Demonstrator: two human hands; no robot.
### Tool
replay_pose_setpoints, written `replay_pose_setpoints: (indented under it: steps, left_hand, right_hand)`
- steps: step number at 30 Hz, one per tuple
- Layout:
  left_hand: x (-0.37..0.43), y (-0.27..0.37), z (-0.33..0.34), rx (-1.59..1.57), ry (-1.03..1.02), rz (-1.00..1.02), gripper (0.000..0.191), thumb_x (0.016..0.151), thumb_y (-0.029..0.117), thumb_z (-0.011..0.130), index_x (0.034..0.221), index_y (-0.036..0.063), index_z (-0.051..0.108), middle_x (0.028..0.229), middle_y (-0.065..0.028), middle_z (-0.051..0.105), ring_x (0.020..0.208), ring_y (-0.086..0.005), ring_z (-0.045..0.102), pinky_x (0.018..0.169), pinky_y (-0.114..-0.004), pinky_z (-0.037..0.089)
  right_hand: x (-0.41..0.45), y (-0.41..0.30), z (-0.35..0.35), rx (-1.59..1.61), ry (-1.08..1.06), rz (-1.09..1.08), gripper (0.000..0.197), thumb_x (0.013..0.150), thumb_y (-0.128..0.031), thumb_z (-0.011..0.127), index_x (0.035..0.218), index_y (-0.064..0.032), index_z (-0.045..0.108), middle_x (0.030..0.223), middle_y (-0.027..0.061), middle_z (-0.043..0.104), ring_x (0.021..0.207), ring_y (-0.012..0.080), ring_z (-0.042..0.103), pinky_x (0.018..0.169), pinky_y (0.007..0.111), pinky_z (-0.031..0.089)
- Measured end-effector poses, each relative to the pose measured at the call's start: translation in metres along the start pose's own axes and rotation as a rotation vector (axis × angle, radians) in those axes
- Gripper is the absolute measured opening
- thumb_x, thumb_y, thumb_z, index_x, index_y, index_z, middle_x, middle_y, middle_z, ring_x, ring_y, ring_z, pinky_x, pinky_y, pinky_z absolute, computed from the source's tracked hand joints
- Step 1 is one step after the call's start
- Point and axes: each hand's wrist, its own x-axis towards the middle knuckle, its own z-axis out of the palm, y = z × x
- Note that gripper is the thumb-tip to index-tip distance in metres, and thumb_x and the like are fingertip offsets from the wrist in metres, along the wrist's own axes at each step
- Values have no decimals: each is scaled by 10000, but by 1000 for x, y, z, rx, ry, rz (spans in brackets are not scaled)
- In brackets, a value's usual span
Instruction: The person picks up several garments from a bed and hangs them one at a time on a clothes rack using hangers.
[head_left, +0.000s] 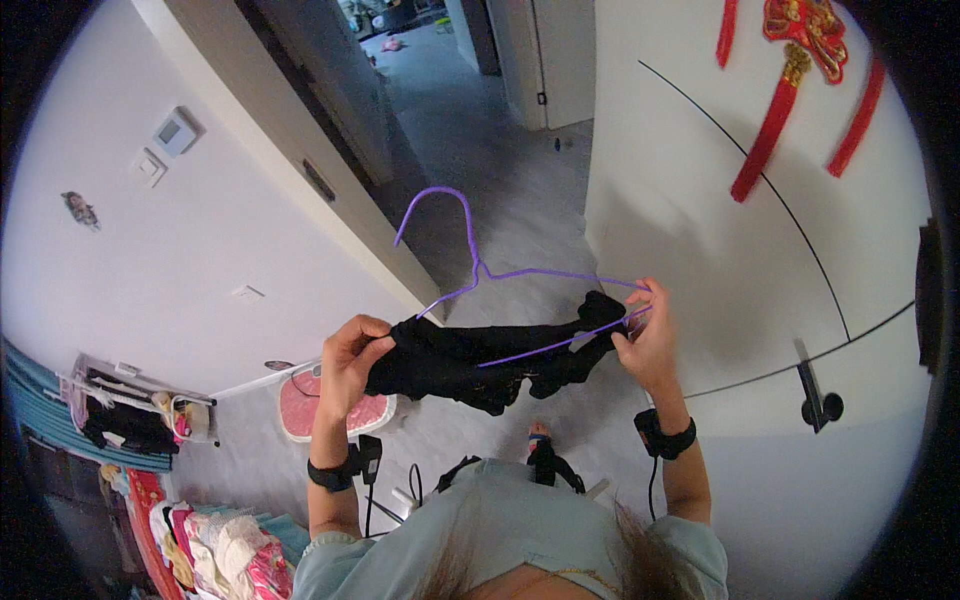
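A purple wire clothes hanger (532, 271) is held up before my chest, its hook turned away from me. One shoulder of it runs into a black garment (457, 360), and part of its lower bar shows in front of the cloth. My left hand (351, 360) pinches the garment's left end, near where the hanger's left shoulder disappears. At the other side, my right hand (649, 334) grips the hanger's right corner, with the garment's right end bunched beside the fingers. What sort of garment it is, I cannot tell.
A door frame (315, 172) and a doorway stand ahead. A white door (720, 300) with a black handle (816, 397) and red tassels (765, 142) is at right. Lower left are a pink mat (360, 416), a clothes rack (135, 412) and piled clothes (225, 547).
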Motion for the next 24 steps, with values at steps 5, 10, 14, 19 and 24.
replay_pose_setpoints:
  steps: [5, 10, 14, 19, 24]
  left_hand:
    - [-21, 6, -17, 19, 148, -33, 54, 799, -66, 574, 823, -25, 547, 797, -18, 566, 744, -77, 512, 704, -197, 415]
    - [-54, 8, -66, 58, 310, -11, 53, 806, -69, 561, 827, -27, 536, 806, -23, 566, 749, -82, 514, 718, -201, 415]
    - [-95, -3, -95, 66, 471, 30, 74, 814, -82, 533, 838, -18, 503, 838, -43, 556, 789, -93, 511, 739, -211, 417]
    - [-150, -6, -159, 68, 615, 36, 70, 824, -72, 518, 850, -10, 500, 842, -45, 540, 792, -84, 486, 723, -202, 401]
    - [-226, -13, -224, 169, 754, -62, 50, 841, -25, 527, 881, 6, 526, 793, -4, 526, 725, -49, 449, 651, -177, 358]
  right_hand:
    - [14, -1, 31, 136, -116, 12, 778, 584, 28, 648, 1272, -56, 294, 972, 111, 514, 746, 217, 534, 681, 332, 461]
    - [21, -47, 71, 190, -293, -40, 765, 596, 68, 597, 1282, -50, 281, 999, 116, 502, 749, 210, 522, 701, 318, 449]
    - [16, -76, 102, 194, -349, -99, 745, 602, 69, 580, 1278, -52, 291, 1009, 123, 506, 753, 209, 522, 706, 315, 447]
    - [-6, -134, 164, 182, -439, -151, 743, 623, 59, 558, 1300, -83, 284, 1001, 104, 538, 732, 202, 534, 650, 310, 447]
    - [-40, -213, 222, 252, -589, -166, 722, 643, 71, 530, 1300, -114, 294, 918, 81, 605, 671, 181, 539, 585, 280, 441]
